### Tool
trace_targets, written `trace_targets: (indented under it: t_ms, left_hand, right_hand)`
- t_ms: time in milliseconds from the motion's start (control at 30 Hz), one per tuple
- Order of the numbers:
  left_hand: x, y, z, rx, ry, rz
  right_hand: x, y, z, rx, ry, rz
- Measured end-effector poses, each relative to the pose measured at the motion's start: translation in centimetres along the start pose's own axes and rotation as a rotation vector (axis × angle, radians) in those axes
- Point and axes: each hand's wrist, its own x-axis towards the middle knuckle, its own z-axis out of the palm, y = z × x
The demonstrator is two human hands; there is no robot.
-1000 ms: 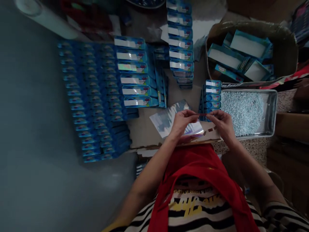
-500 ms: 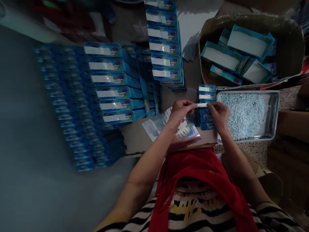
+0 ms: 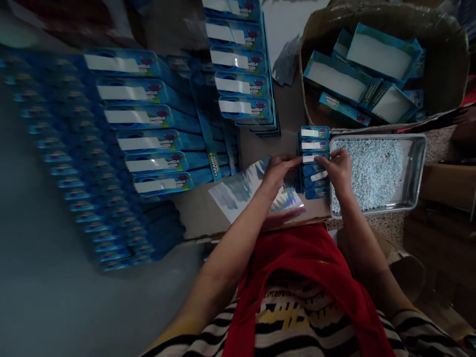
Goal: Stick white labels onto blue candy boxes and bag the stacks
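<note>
A short row of small blue boxes stands at the table edge, with white stickers on the ends facing me. Across the third box lies a white sticker, flat or nearly so. My left hand reaches in from the left, its closed fingertips at the sticker's left end. From the right, my right hand has thumb and finger pressed together at the sticker's other end. A second, tilted white strip shows under these fingers and seems held by them. Beneath my left forearm lies a shiny silvery sheet.
Left are rows of larger blue boxes with white stickers; another stack stands behind. A cardboard carton holds open blue boxes. The metal tray beside my right hand contains pale blue pellets.
The white sticker, stretched between both hands before, now lies across the third small box. A tilted white strip shows below my right fingers. The view has shifted slightly.
</note>
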Motion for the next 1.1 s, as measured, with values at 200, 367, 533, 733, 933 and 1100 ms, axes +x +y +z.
trace_targets:
  t_ms: [200, 367, 533, 733, 933, 1100]
  left_hand:
    - [-2.1, -1.5, 0.5, 0.024, 0.400, 0.209]
    - [-8.2, 0.4, 1.1, 0.161, 0.068, 0.400]
    - [-10.4, 1.6, 1.6, 0.156, -0.116, 0.207]
    - [-9.1, 1.5, -0.8, 0.203, -0.048, 0.168]
    - [-7.3, 2.5, -0.8, 0.283, 0.014, 0.149]
    - [-6.2, 2.3, -1.0, 0.289, 0.001, 0.152]
  right_hand:
    - [-1.6, -1.2, -1.8, 0.402, -0.055, -0.004]
    - [-3.7, -3.0, -2.4, 0.504, 0.002, -0.051]
    - [-4.7, -3.1, -1.9, 0.496, -0.015, -0.084]
    - [-5.8, -0.7, -2.2, 0.592, -0.168, -0.037]
    - [-4.9, -0.2, -0.7, 0.286, 0.085, -0.084]
    - [-4.1, -0.5, 0.2, 0.069, 0.110, -0.124]
